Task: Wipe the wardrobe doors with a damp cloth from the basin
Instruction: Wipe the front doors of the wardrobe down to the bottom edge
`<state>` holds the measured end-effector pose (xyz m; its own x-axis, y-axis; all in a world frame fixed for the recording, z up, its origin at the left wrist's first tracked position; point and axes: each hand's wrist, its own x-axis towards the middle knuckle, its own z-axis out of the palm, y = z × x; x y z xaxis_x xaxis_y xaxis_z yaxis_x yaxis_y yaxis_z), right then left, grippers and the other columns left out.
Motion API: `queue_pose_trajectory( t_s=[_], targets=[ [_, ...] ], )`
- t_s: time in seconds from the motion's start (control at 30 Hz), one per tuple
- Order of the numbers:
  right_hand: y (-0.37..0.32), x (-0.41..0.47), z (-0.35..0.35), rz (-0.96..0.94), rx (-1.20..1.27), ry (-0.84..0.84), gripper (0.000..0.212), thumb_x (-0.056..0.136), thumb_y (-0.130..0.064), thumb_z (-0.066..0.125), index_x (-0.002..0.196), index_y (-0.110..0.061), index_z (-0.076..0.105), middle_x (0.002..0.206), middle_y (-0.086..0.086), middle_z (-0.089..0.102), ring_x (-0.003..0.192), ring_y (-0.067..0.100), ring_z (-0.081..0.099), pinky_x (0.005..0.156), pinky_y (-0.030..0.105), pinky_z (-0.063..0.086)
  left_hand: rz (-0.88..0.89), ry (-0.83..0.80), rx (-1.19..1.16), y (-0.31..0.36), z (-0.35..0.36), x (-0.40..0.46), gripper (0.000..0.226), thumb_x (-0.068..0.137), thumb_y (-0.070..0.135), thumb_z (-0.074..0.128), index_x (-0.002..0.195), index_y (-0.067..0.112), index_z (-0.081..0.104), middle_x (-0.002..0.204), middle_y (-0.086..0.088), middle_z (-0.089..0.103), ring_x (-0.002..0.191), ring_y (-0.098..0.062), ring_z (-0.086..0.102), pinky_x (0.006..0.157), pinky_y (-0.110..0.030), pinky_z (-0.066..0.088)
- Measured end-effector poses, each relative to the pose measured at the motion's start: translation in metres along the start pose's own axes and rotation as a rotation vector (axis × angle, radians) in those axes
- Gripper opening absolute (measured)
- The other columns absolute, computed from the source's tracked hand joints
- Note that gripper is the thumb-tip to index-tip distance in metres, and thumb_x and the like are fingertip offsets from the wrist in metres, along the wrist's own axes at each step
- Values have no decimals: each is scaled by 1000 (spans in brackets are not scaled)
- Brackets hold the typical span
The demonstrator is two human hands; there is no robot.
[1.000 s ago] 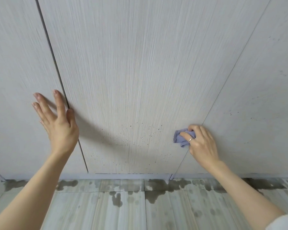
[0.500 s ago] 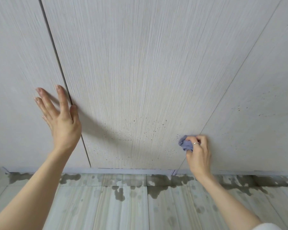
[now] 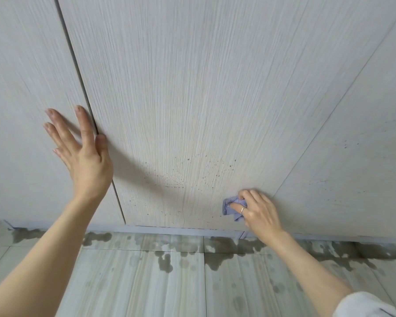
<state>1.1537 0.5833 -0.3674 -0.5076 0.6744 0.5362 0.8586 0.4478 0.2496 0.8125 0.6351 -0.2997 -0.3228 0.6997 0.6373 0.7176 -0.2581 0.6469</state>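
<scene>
- The right hand [image 3: 258, 211] has its fingers curled round a bunched cloth [image 3: 230, 208] and holds it against the lower part of the middle door [image 3: 192, 99], close to the seam with the door on the right [image 3: 352, 145]. The left hand [image 3: 85, 156] lies spread, fingers straight and apart, on the left door [image 3: 21, 88] just beside the other seam — a brace, by the look of it.
- The doors are the big things here: flat, stiff, pale wood-grain panels, closed, and likely to give a little if leaned on. No handle shows, so I would steady them with a flat palm, as the left hand does.
- The floor [image 3: 146, 282] below shows dark wet patches along the base of the wardrobe. It is probably slippery underfoot.
- Dark specks dot the middle door low down, left of the cloth and above it — the work left, I would say.
- The cloth is small, lilac, soft and light, probably limp with water. Bunched in the fist it should not slip; pressed too hard it may drip.
- A ring [image 3: 242, 210] sits on one finger of the right hand.
- No basin is in sight.
</scene>
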Motion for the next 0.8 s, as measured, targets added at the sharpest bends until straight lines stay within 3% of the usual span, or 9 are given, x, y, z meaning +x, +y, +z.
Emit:
queue_pose_trajectory(
  t_s=[0.1,0.2,0.3,0.4,0.5,0.57,0.63,0.7,0.8],
  targets=[
    [1,13,-10,45,33,133,37,48,7,85,79,-11,75,76,11,61,69,25,52,53,28,44,-8,-2,-3,0,0,-1,58,101,14,30,151,26,5,154,-22,-16,141,-39,-18,108,-58,-6],
    [2,50,-30,139,87,428,27,73,4,63,93,-10,75,94,8,50,77,24,40,59,32,40,-13,6,-8,0,1,-1,57,101,14,30,151,27,5,154,-22,-17,140,-40,-19,108,-59,-6],
    [-3,77,-36,273,148,619,34,80,5,53,103,-11,73,98,5,42,82,25,41,66,30,34,-9,3,-14,0,2,-1,58,101,14,30,151,28,4,154,-22,-17,140,-39,-19,108,-59,-5],
    [-20,64,-15,191,86,532,36,79,7,54,105,-11,72,98,8,46,80,26,43,61,32,38,-17,2,-11,-2,3,-1,58,101,14,30,151,28,5,154,-21,-17,140,-39,-19,108,-59,-5],
    [-29,35,2,-92,-48,221,35,66,2,77,97,-14,76,85,10,65,72,25,56,54,28,45,-17,7,-12,-3,2,-1,57,101,14,30,151,28,5,154,-22,-16,140,-40,-18,108,-61,-5],
    [-27,34,-1,-106,-44,144,42,57,1,86,96,-13,76,84,10,67,71,25,61,57,29,47,-14,6,-13,-4,3,-2,58,101,15,30,151,29,5,154,-22,-16,140,-40,-18,107,-61,-5],
    [-24,49,-10,15,-1,283,43,62,5,82,101,-11,74,94,11,60,79,27,52,62,33,42,-16,3,-16,-5,5,-2,58,101,15,30,151,29,5,154,-22,-16,140,-40,-18,107,-61,-5],
    [-22,78,-24,132,65,484,40,76,10,65,109,-11,70,102,8,46,82,27,43,67,34,36,-23,6,-14,-6,6,-1,58,101,14,31,151,28,5,154,-22,-16,140,-40,-19,107,-61,-6],
    [-28,109,-32,181,112,639,35,89,4,49,115,-11,67,106,7,42,87,28,42,72,34,37,-11,1,-12,-5,7,0,58,100,14,31,151,27,6,154,-22,-16,140,-41,-19,107,-61,-6]
  ],
)
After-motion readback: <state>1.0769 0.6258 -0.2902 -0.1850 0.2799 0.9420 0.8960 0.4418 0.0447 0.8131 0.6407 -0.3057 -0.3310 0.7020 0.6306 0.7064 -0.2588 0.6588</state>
